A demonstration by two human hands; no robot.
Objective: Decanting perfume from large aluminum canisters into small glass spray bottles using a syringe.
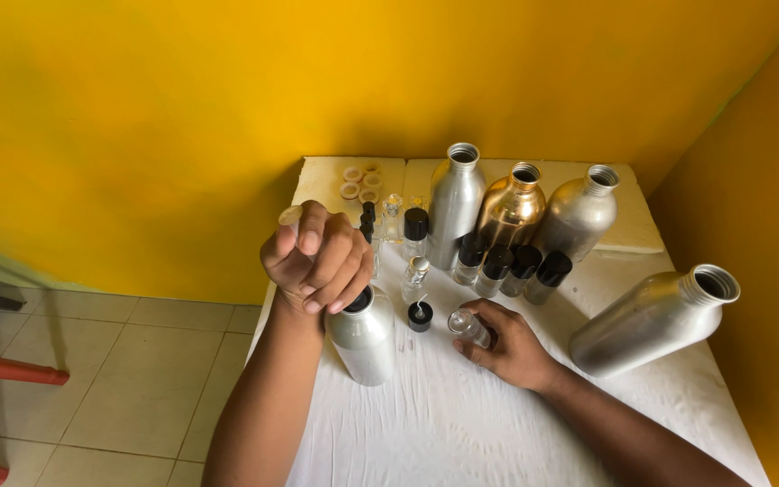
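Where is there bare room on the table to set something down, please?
Free cloth lies near the front edge, between the left hand's silver bottle and the lying bottle. Crowded: the back, among the upright bottles and the small vials.

we see three metal bottles [511,209] standing behind four black-capped vials [511,269]; another metal bottle [653,318] lies sideways.

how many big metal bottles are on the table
5: silver bottle, gold bottle and silver bottle at the back, one lying at right, one under the left hand.
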